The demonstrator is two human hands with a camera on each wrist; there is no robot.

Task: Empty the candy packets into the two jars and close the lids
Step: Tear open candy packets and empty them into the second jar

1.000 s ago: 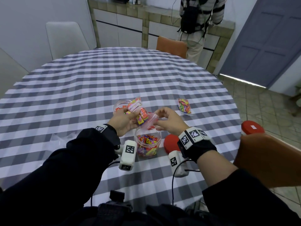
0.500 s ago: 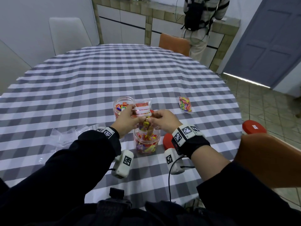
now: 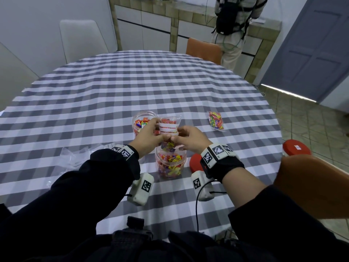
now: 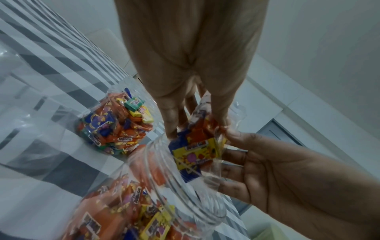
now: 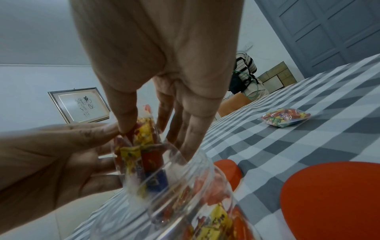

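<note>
Both hands [image 3: 170, 138] pinch the candy packet [image 3: 168, 125]; only wrist views show candies entering the jar [image 4: 180, 170].

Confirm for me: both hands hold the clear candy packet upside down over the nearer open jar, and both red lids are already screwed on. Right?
Not quite. Both hands, left hand and right hand, do hold the clear candy packet over the nearer clear plastic jar, but the head view shows both round red lids lying on the table.

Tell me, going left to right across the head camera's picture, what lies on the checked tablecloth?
Crumpled clear plastic → far jar → near jar → red lid beside it → full candy packet → second red lid at the table's edge.
</note>
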